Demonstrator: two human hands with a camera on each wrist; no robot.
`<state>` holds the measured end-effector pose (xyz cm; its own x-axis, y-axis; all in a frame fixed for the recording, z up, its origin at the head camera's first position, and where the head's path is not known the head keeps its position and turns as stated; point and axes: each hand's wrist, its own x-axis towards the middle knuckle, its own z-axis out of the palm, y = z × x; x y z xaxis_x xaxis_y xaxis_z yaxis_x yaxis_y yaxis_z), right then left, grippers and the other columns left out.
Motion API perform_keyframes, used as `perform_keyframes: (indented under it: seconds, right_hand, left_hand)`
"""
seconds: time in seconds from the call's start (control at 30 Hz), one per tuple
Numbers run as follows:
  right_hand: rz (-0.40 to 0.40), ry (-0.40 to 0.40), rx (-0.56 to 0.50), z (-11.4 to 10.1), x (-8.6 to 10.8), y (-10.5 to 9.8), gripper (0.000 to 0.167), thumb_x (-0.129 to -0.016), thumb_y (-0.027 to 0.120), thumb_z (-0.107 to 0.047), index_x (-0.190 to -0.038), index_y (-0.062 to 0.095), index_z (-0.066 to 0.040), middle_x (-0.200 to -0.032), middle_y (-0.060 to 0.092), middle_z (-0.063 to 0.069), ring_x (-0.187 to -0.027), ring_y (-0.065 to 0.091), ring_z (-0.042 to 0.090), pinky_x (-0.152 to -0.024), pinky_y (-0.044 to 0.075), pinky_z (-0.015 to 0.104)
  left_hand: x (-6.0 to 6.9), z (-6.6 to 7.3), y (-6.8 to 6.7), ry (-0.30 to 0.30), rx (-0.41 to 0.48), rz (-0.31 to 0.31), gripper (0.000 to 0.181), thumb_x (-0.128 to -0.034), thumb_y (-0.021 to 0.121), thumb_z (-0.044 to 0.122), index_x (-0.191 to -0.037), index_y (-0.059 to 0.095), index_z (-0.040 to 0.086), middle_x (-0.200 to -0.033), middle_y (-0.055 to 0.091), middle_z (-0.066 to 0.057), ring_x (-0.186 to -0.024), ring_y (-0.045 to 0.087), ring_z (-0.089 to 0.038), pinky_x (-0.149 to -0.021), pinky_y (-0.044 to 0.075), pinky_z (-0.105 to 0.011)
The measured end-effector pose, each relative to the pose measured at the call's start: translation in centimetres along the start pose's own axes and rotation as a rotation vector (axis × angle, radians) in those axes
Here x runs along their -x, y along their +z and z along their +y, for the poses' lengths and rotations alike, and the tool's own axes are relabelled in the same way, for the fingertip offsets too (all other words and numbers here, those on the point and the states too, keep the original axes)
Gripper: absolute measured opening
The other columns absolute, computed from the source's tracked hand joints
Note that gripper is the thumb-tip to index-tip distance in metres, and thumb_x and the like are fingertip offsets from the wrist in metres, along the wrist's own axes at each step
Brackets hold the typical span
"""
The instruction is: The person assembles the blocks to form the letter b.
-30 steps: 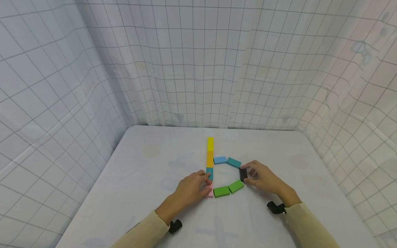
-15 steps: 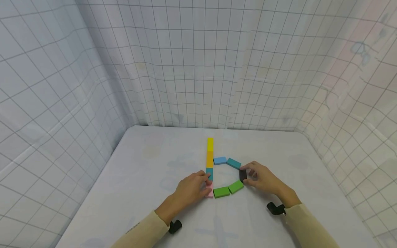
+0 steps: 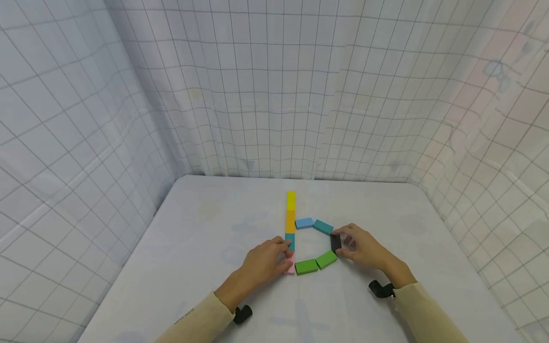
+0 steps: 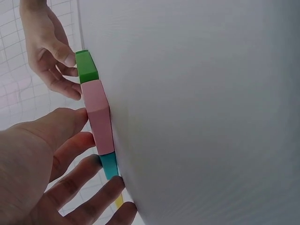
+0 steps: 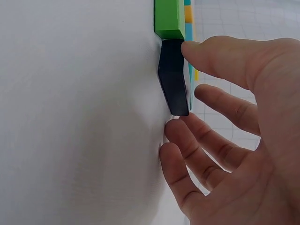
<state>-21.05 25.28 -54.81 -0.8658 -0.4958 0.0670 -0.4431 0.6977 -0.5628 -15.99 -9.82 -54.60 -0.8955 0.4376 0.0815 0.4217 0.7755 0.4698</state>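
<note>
In the head view my left hand (image 3: 263, 259) rests its fingertips on a pink block (image 3: 290, 268) and a teal block (image 3: 289, 238), thumb at the pink one. My right hand (image 3: 362, 245) pinches a black block (image 3: 335, 243) lengthwise, thumb at its near end and fingers at its far end. In the right wrist view the black block (image 5: 173, 77) lies against a green block (image 5: 168, 18). Two green blocks, one at left (image 3: 306, 267) and one at right (image 3: 326, 259), lead from the pink block to the black one.
An orange block (image 3: 290, 221) and a yellow block (image 3: 290, 200) continue the straight column away from me. A light blue block (image 3: 304, 223) and another teal block (image 3: 323, 226) curve toward the black one. All lie on a white-covered table (image 3: 214, 228) with grid-patterned curtains (image 3: 274, 95) around it.
The black block has shifted very slightly to the left with my right hand. My left hand stays in place, and the other blocks keep their layout.
</note>
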Motion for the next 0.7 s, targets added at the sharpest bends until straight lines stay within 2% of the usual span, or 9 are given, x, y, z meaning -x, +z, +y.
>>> perform_keyframes:
  seconds: [0.23, 0.43, 0.7]
  right_hand:
    - [0.018, -0.004, 0.002, 0.13, 0.25, -0.04, 0.051, -0.107, 0.088, -0.023, -0.154, 0.071, -0.012, -0.143, 0.072, 0.013, -0.112, 0.073, 0.018, -0.094, 0.064, 0.035]
    - [0.041, -0.005, 0.004, 0.26, 0.54, -0.13, 0.049, -0.108, 0.087, -0.024, -0.153, 0.072, -0.013, -0.142, 0.072, 0.012, -0.113, 0.075, 0.019, -0.093, 0.065, 0.037]
    - [0.076, -0.003, 0.011, 0.18, 0.72, -0.40, 0.048, -0.108, 0.086, -0.021, -0.153, 0.072, -0.010, -0.143, 0.072, 0.015, -0.111, 0.074, 0.019, -0.094, 0.067, 0.040]
  left_hand:
    - [-0.28, 0.14, 0.02, -0.012, -0.051, -0.020, 0.026, -0.1041, 0.091, 0.030, -0.125, 0.088, 0.015, -0.145, 0.079, -0.004, -0.133, 0.079, -0.026, -0.109, 0.069, -0.046]
    - [-0.65, -0.11, 0.06, -0.006, -0.096, -0.028, 0.023, -0.1038, 0.092, 0.036, -0.119, 0.087, 0.019, -0.145, 0.078, -0.002, -0.131, 0.078, -0.025, -0.106, 0.069, -0.047]
    - [-0.93, -0.17, -0.56, 0.057, -0.133, 0.000, 0.016, -0.1008, 0.094, 0.033, -0.107, 0.086, 0.020, -0.139, 0.079, -0.002, -0.121, 0.079, -0.025, -0.098, 0.069, -0.047]
